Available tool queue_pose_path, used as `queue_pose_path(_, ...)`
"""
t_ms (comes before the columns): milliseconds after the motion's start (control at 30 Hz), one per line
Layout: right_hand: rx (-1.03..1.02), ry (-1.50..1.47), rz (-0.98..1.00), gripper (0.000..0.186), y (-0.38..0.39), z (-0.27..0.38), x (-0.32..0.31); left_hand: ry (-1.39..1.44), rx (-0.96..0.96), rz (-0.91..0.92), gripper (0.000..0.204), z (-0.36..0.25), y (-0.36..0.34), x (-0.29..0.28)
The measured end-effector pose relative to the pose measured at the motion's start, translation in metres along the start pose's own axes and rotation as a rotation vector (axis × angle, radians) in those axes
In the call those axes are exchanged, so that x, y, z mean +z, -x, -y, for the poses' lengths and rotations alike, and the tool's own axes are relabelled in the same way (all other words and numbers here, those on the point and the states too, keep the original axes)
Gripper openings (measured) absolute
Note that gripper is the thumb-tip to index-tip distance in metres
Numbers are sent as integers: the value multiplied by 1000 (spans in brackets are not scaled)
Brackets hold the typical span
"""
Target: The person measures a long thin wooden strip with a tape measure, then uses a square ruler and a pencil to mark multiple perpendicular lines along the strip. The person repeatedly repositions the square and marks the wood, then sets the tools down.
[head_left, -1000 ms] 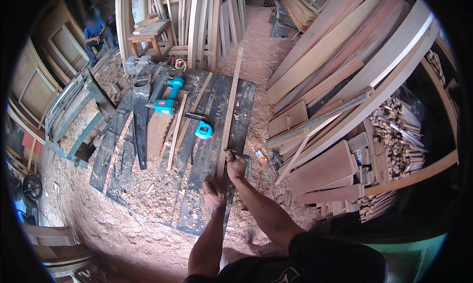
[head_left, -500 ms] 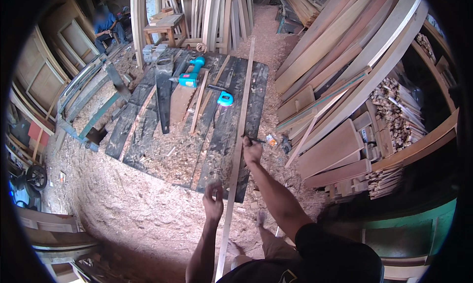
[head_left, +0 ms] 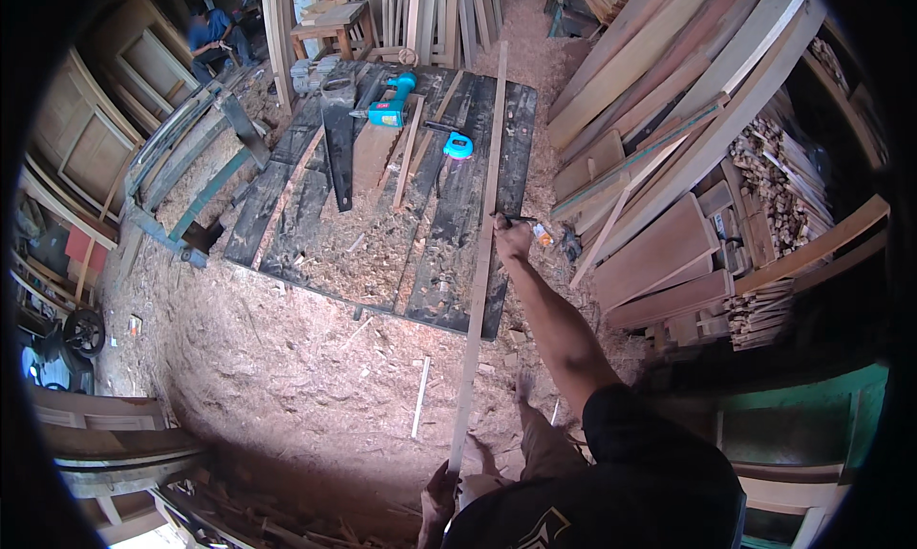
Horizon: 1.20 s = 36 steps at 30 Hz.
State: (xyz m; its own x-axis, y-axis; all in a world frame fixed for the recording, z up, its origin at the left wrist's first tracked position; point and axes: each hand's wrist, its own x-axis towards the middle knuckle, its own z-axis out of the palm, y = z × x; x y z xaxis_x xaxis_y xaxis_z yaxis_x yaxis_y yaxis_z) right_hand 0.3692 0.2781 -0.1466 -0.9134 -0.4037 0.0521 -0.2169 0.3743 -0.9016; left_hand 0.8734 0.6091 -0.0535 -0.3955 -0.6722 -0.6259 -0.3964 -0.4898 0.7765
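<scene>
A long, narrow wooden strip (head_left: 484, 253) lies across the dark plank worktable (head_left: 325, 281) and extends past its near edge toward my body. My left hand (head_left: 438, 496) is closed around the strip's near part, low in the picture. Farther up, my right hand (head_left: 514, 237) rests at the strip's right edge, its fingers closed on a thin dark pencil-like stick (head_left: 521, 218). To the left on the table lie a turquoise tape measure (head_left: 458, 146), a turquoise cordless drill (head_left: 390, 107), a handsaw (head_left: 338, 157) and a short wooden slat (head_left: 409, 152).
Boards (head_left: 659, 62) lean along the right side, near a stack of thin sticks (head_left: 778, 181). Wood shavings (head_left: 277, 358) cover the floor. A metal frame (head_left: 196, 186) stands left of the table. Behind it, a person (head_left: 220, 43) sits at the far left. A small stool (head_left: 334, 28) stands at the back.
My left hand has moved down toward my body and taken hold of the strip's near part. The right hand stays at the strip's edge. The whole view has shifted slightly.
</scene>
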Motion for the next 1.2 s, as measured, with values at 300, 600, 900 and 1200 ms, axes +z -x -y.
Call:
queue_pose_path(300, -53, 25, 19, 30, 80, 40, -48, -86, -28, -12, 51, -11, 1, 1)
queue_pose_path(600, -71, 17, 22, 37, 147, 24, -71, -108, -39, 51, 51, -10, -1, 7)
queue_pose_path(900, -36, 95, 46, 40, 223, 18, -99, -113, 119, 26, 43, 0, -3, 8)
queue_pose_path(1200, -147, -164, 18, 34, 294, 8, -122, -96, 133, 46, 43, 7, -3, 9)
